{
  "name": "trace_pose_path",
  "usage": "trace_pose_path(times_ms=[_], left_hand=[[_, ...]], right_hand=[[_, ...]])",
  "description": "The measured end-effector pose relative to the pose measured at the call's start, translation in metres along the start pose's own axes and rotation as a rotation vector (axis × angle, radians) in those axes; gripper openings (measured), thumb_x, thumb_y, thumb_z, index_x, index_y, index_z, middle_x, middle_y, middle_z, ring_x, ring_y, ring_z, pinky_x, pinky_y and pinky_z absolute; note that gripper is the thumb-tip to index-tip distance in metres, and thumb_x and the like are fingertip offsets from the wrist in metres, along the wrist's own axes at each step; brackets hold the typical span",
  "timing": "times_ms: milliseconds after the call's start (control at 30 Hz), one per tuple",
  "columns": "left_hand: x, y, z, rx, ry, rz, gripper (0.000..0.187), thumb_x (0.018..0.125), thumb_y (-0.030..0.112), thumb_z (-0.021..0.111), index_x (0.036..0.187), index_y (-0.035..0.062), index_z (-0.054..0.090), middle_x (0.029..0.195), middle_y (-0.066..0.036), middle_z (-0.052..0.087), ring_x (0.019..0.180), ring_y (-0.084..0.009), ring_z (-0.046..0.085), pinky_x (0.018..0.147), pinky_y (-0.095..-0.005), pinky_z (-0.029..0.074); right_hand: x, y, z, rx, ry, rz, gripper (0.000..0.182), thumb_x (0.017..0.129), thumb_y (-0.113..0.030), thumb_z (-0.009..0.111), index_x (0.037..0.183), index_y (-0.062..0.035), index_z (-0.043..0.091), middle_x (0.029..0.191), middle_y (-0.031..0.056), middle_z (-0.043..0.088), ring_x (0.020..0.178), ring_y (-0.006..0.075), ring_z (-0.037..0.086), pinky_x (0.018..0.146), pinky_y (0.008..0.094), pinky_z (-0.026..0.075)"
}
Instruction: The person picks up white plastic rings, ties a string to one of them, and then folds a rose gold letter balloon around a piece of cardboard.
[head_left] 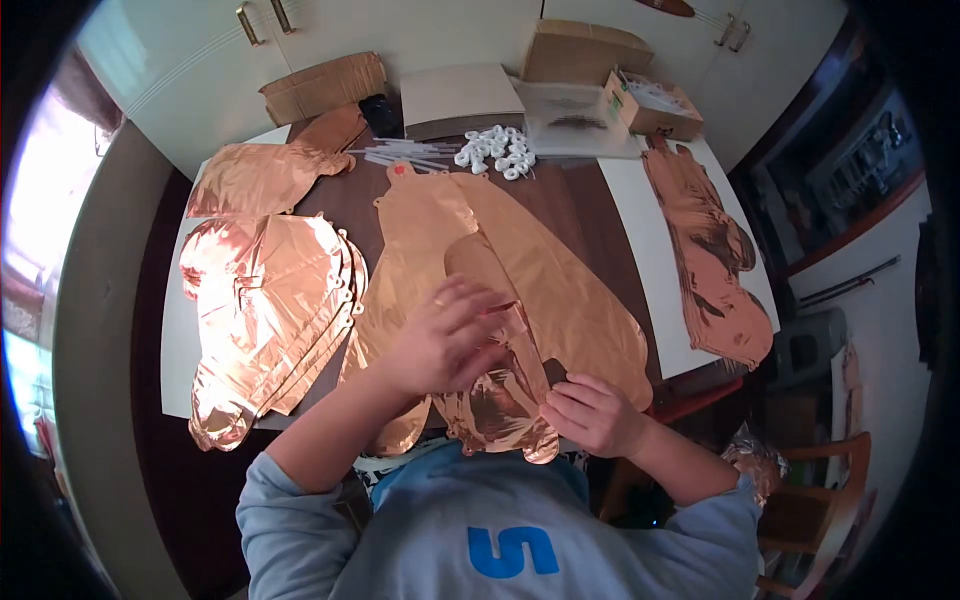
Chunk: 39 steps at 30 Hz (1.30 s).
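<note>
1. Table (590, 215) first: dark wood fills the middle of my view, with a white strip along each side and a row of cardboard boxes (585, 50) at the far edge.
2. Flat foil balloon (580, 290), copper-coloured, lies spread down the middle of the table and reaches from the far side to just under my hands.
3. Stack of foil balloons (265, 310) sits on my left, well apart from both hands, with another foil sheet (265, 175) beyond it.
4. Darker foil pile (710, 260) lies on the white strip to my right, apart from my hands.
5. Crumpled foil balloon (495, 405) is the piece I work on; it lies on top of the flat one at the near edge, between my two hands and touching both.
6. Left hand (445, 340) rests over the upper part of that piece, fingers curled down onto it and pressing it; whether they pinch it I cannot tell.
7. Right hand (590, 410) grips the piece's right edge, fingers bent around the foil.
8. White plastic rings (495, 150) lie heaped at the far side, beside a bundle of thin clear straws (405, 155).
</note>
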<state>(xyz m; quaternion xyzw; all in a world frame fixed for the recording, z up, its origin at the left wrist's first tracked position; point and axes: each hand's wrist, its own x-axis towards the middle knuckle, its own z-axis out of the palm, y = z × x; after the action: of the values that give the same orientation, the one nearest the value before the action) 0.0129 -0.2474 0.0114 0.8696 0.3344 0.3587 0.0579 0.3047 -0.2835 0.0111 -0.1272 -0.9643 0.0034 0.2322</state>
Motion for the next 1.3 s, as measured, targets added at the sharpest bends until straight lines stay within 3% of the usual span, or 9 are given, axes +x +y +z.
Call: trace_pose_path(times_ms=[133,300,433,633,767,933,1033,1200,1300], left_hand=[[-0.031,0.008,-0.020,0.200,-0.069,-0.398,0.072,0.072,0.041,0.079,0.129,0.0022,0.058,0.137,-0.021,0.052,0.129,-0.0398,0.047,0.110,-0.0543,0.033],[-0.050,0.010,-0.029,0.245,-0.237,-0.519,0.079,0.076,0.048,0.075,0.138,0.0039,0.051,0.143,-0.021,0.046,0.138,-0.0418,0.037,0.115,-0.0552,0.026],[-0.054,0.013,-0.031,0.231,-0.264,-0.510,0.079,0.077,0.048,0.074,0.139,0.0045,0.051,0.144,-0.021,0.046,0.138,-0.0422,0.036,0.115,-0.0549,0.026],[-0.063,0.024,-0.029,0.289,-0.259,-0.535,0.080,0.077,0.046,0.075,0.141,0.0054,0.050,0.145,-0.021,0.045,0.138,-0.0426,0.036,0.115,-0.0540,0.028],[-0.060,0.025,-0.030,0.278,-0.244,-0.552,0.080,0.077,0.046,0.075,0.140,0.0057,0.049,0.145,-0.021,0.045,0.138,-0.0424,0.037,0.114,-0.0536,0.028],[-0.045,0.023,-0.037,0.226,-0.182,-0.562,0.087,0.077,0.049,0.074,0.141,0.0002,0.043,0.144,-0.024,0.043,0.136,-0.0428,0.038,0.114,-0.0532,0.029],[-0.039,0.020,-0.039,0.246,-0.176,-0.550,0.096,0.077,0.055,0.073,0.144,-0.0033,0.037,0.146,-0.027,0.039,0.137,-0.0432,0.036,0.115,-0.0523,0.028],[-0.040,0.003,-0.031,0.288,-0.282,-0.476,0.097,0.076,0.057,0.074,0.145,-0.0004,0.038,0.146,-0.024,0.043,0.138,-0.0429,0.037,0.115,-0.0525,0.028],[-0.045,-0.006,-0.031,0.250,-0.280,-0.446,0.093,0.073,0.054,0.076,0.143,0.0023,0.043,0.144,-0.021,0.046,0.138,-0.0416,0.038,0.115,-0.0529,0.028]], right_hand=[[0.004,0.003,-0.004,0.115,0.003,0.051,0.032,0.076,-0.009,0.064,0.107,-0.0025,0.067,0.100,0.0084,0.066,0.095,0.0224,0.065,0.092,0.0380,0.051],[0.006,0.016,-0.027,0.393,0.081,0.389,0.040,0.070,-0.002,0.063,0.110,-0.0023,0.066,0.093,0.0107,0.067,0.087,0.0294,0.066,0.082,0.0390,0.053],[-0.004,0.024,-0.041,-0.071,-0.028,0.824,0.019,0.077,-0.019,0.074,0.086,-0.0040,0.066,0.080,0.0125,0.068,0.074,0.0325,0.067,0.066,0.0433,0.052],[-0.025,-0.006,-0.059,-0.099,-0.456,1.212,0.047,0.088,-0.043,0.069,0.067,-0.0002,0.067,0.062,0.0119,0.065,0.059,0.0302,0.065,0.060,0.0405,0.052],[-0.062,-0.005,-0.035,0.633,0.011,1.510,0.046,0.089,-0.040,0.071,0.073,0.0023,0.070,0.062,0.0104,0.065,0.058,0.0159,0.064,0.057,0.0319,0.050],[-0.080,-0.010,-0.012,0.619,0.101,1.481,0.031,0.090,-0.025,0.073,0.077,0.0023,0.068,0.063,0.0080,0.065,0.060,0.0075,0.059,0.054,0.0269,0.046],[-0.044,-0.018,-0.022,0.694,0.402,1.461,0.025,0.087,-0.017,0.074,0.076,0.0025,0.064,0.064,0.0078,0.065,0.058,0.0069,0.058,0.052,0.0280,0.045],[0.016,-0.024,-0.047,0.169,0.372,0.850,0.012,0.076,-0.005,0.074,0.073,-0.0051,0.062,0.075,0.0096,0.061,0.071,0.0306,0.059,0.066,0.0397,0.048],[0.048,-0.029,-0.036,0.233,0.137,0.316,0.015,0.074,-0.014,0.075,0.078,-0.0093,0.062,0.097,0.0084,0.063,0.091,0.0256,0.064,0.094,0.0474,0.047]])
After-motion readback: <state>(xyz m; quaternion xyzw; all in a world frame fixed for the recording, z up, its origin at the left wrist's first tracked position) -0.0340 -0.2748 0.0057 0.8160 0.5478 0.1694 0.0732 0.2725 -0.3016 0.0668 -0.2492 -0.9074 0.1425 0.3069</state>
